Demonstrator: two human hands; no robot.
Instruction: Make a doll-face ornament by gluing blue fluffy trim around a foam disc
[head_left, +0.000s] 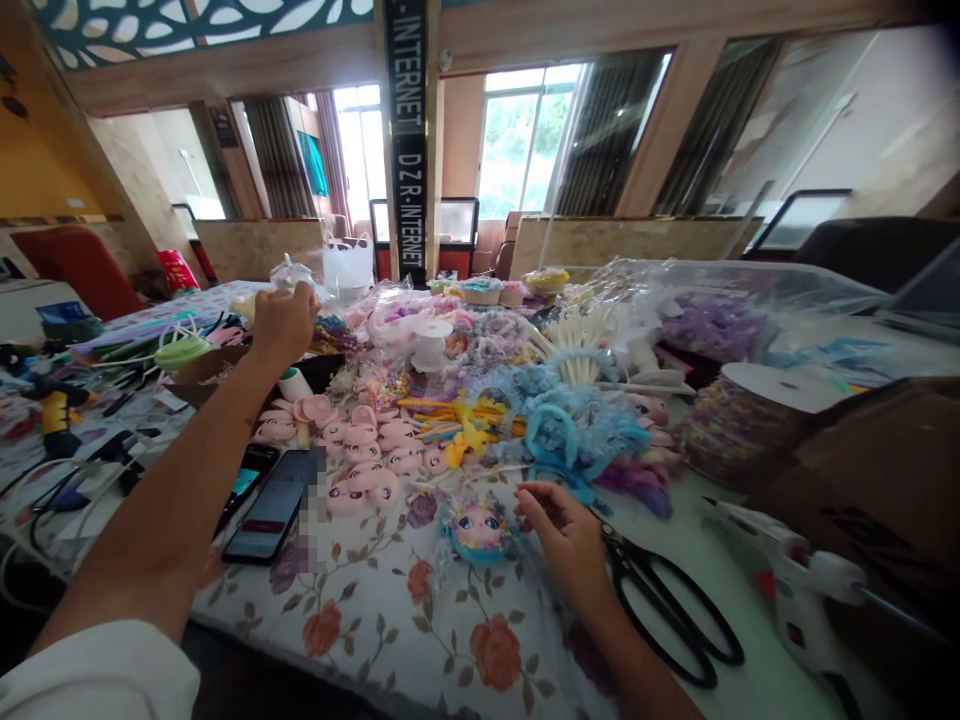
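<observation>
My left hand (285, 322) is raised over the far left of the table, its fingers closed. Whatever it may hold is hidden. Close to the front, my right hand (564, 535) has its fingers curled inward beside a small doll head (480, 528). This head has big blue eyes, pastel bits around the face and a light blue lower edge. Any item in the right fingers is too small to make out. Several bare pink doll heads (364, 450) lie left of it. Behind the doll head are yellow strands (465, 430) and fluffy blue trim (562, 430).
Black scissors (675, 610) lie right of my right hand, with a white glue gun (795, 570) beyond them. A phone (270, 508) rests under my left forearm. A white spool (431, 345), a large ribbon spool (742, 420) and a cardboard box (877, 490) stand farther back and right.
</observation>
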